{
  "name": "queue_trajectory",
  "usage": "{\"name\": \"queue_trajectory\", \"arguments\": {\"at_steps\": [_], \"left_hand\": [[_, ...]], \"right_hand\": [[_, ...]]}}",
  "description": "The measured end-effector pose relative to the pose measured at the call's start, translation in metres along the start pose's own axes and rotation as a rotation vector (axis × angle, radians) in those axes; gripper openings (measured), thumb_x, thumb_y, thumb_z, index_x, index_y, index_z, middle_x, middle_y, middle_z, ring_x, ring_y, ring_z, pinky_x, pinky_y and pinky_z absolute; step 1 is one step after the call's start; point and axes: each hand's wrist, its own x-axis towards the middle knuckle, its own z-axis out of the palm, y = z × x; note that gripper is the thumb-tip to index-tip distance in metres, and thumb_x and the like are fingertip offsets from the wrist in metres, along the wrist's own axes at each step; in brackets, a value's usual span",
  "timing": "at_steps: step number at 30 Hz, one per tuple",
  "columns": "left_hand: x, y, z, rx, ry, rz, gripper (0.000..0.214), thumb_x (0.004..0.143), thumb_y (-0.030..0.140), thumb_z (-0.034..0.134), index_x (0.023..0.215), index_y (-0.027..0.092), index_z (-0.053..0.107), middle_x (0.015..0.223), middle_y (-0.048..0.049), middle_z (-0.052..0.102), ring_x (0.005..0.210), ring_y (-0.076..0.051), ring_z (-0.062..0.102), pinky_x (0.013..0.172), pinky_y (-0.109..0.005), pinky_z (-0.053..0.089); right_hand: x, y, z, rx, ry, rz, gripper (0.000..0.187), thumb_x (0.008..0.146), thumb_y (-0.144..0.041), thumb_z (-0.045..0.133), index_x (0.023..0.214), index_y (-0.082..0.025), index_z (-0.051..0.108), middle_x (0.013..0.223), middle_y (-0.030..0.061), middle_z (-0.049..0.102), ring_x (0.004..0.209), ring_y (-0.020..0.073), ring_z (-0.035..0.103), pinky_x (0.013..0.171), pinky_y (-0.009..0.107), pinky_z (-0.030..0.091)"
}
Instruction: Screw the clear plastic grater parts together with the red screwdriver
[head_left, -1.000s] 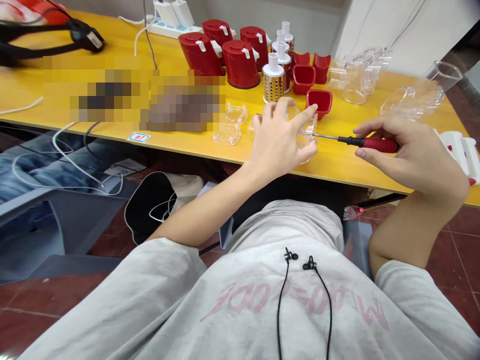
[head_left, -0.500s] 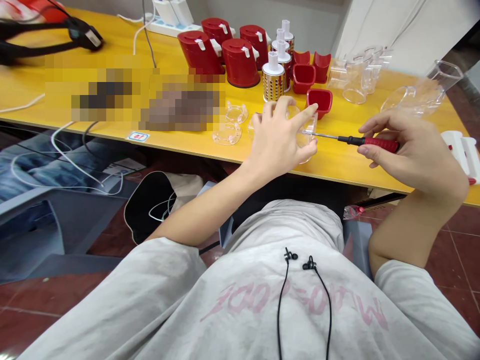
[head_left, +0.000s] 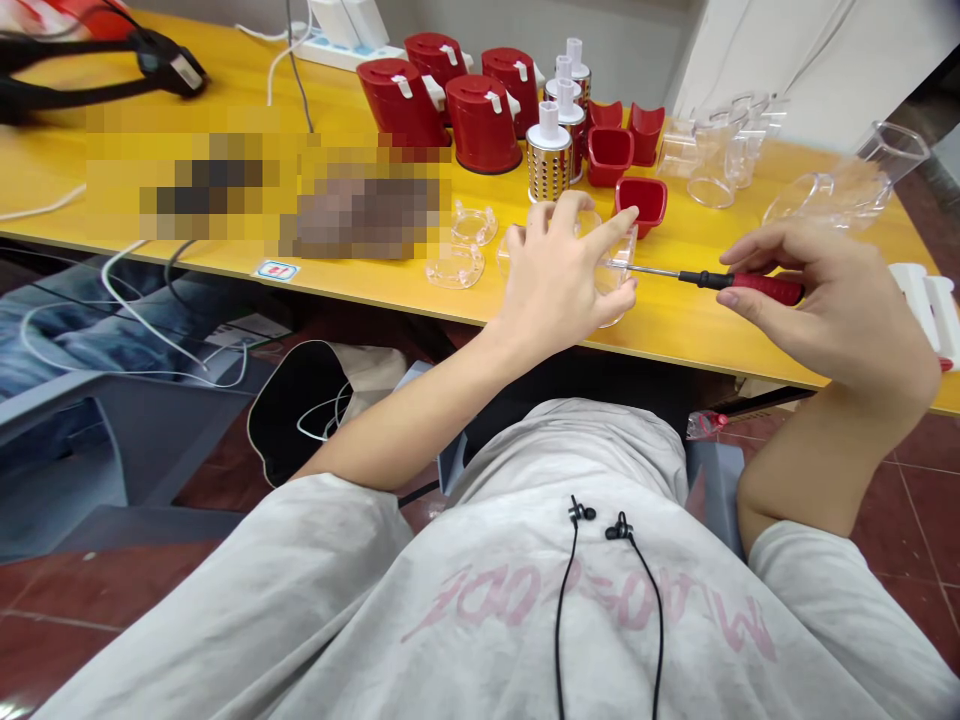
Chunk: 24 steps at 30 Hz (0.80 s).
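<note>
My left hand [head_left: 562, 265] is closed over a clear plastic part [head_left: 624, 248] near the table's front edge, pressing it down; much of the part is hidden under the palm. In my right hand [head_left: 817, 290] is a screwdriver [head_left: 765, 288] with a red and black handle, held level. Its metal shaft points left, and the tip meets the clear part beside my left index finger and thumb. A red square cup [head_left: 640, 204] stands just behind my left hand. Two clear ring-shaped pieces [head_left: 456, 265] lie to its left.
Several red housings [head_left: 484, 125] and metal grater drums [head_left: 549, 160] stand at the back of the yellow table [head_left: 697, 335]. Clear plastic tubes [head_left: 712, 165] are at the back right, white parts [head_left: 926, 300] at the right edge. Black headgear [head_left: 161, 65] lies far left.
The screwdriver handle and my right hand have shifted very slightly to the right. My left hand keeps its place on the clear part.
</note>
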Motion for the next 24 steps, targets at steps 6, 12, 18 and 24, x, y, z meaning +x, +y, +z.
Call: {"name": "queue_trajectory", "arguments": {"at_steps": [6, 12, 18, 24], "left_hand": [[-0.0001, -0.0005, 0.0016, 0.01, 0.014, 0.002, 0.08, 0.106, 0.04, 0.084, 0.185, 0.044, 0.07, 0.185, -0.0143, 0.062, 0.168, -0.053, 0.056, 0.144, -0.079, 0.043], [0.0001, -0.0034, 0.0039, 0.012, 0.037, 0.02, 0.079, 0.106, 0.043, 0.085, 0.184, 0.046, 0.07, 0.182, -0.0137, 0.065, 0.166, -0.052, 0.057, 0.142, -0.079, 0.046], [-0.0002, -0.0007, 0.0013, -0.001, 0.007, -0.001, 0.08, 0.107, 0.042, 0.084, 0.185, 0.045, 0.069, 0.185, -0.0144, 0.062, 0.17, -0.054, 0.054, 0.144, -0.08, 0.042], [-0.0001, -0.0019, 0.0019, -0.005, 0.011, 0.005, 0.08, 0.107, 0.043, 0.084, 0.185, 0.047, 0.068, 0.185, -0.0127, 0.062, 0.17, -0.054, 0.053, 0.145, -0.08, 0.041]], "right_hand": [[-0.0009, 0.0018, -0.0011, -0.011, 0.004, -0.004, 0.023, 0.099, -0.037, 0.091, 0.118, -0.035, 0.079, 0.118, 0.008, 0.092, 0.104, 0.0388, 0.087, 0.097, 0.061, 0.07], [0.0, 0.0009, 0.0009, -0.035, 0.011, -0.035, 0.021, 0.105, -0.04, 0.084, 0.125, -0.032, 0.084, 0.124, 0.0087, 0.094, 0.11, 0.0379, 0.09, 0.102, 0.059, 0.073], [-0.0018, 0.0001, 0.0, -0.016, -0.008, -0.013, 0.022, 0.108, -0.039, 0.081, 0.129, -0.033, 0.085, 0.121, 0.0094, 0.093, 0.111, 0.0385, 0.09, 0.101, 0.061, 0.073], [-0.0025, 0.0075, -0.0021, 0.033, -0.033, -0.024, 0.025, 0.101, -0.035, 0.092, 0.12, -0.035, 0.076, 0.126, 0.0086, 0.088, 0.113, 0.0388, 0.088, 0.1, 0.061, 0.071]]}}
